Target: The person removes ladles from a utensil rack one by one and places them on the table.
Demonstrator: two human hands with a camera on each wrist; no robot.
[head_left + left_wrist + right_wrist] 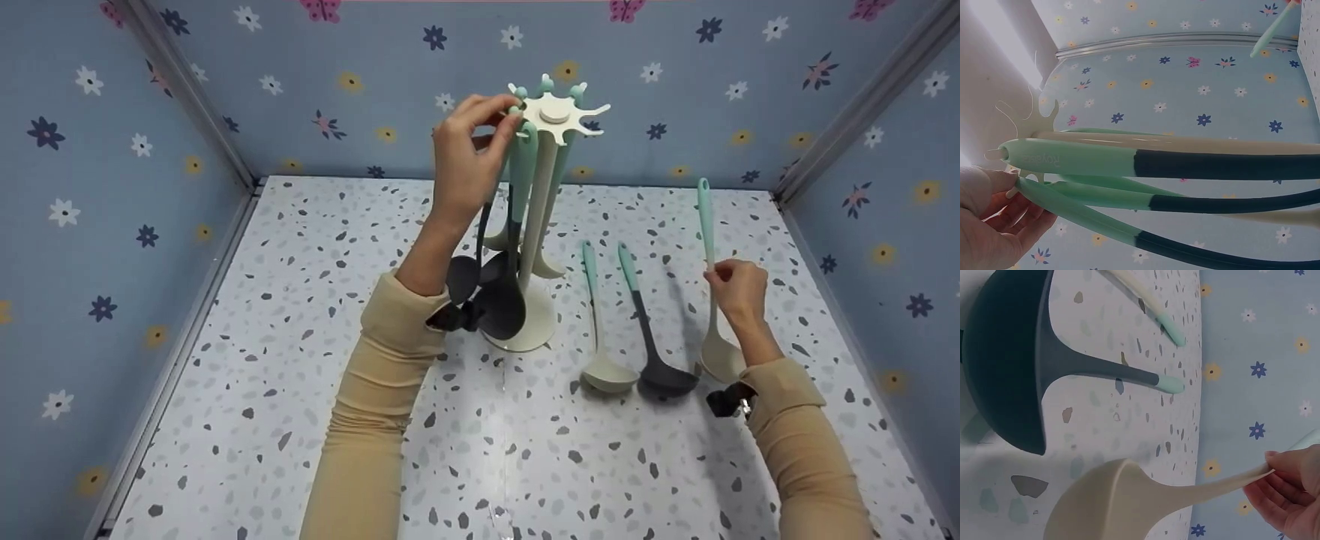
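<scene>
At the top of a cream utensil rack (538,217), my left hand (466,161) pinches the green handle end of a dark ladle (1092,219) beside one of the hooks. Other utensils with green handles hang round the post, among them a dark ladle (501,309) at the front. On the right, my right hand (742,289) pinches the stem of a cream ladle (721,358) between thumb and fingers, its green handle end pointing up and its bowl low over the table. In the right wrist view the cream ladle (1114,500) tilts down from the fingers.
Between the rack and my right hand lie a cream ladle (609,375) and a dark ladle (666,379), side by side with handles pointing away. The speckled white table (300,420) is bounded by flowered blue panels (660,67) at the back and both sides.
</scene>
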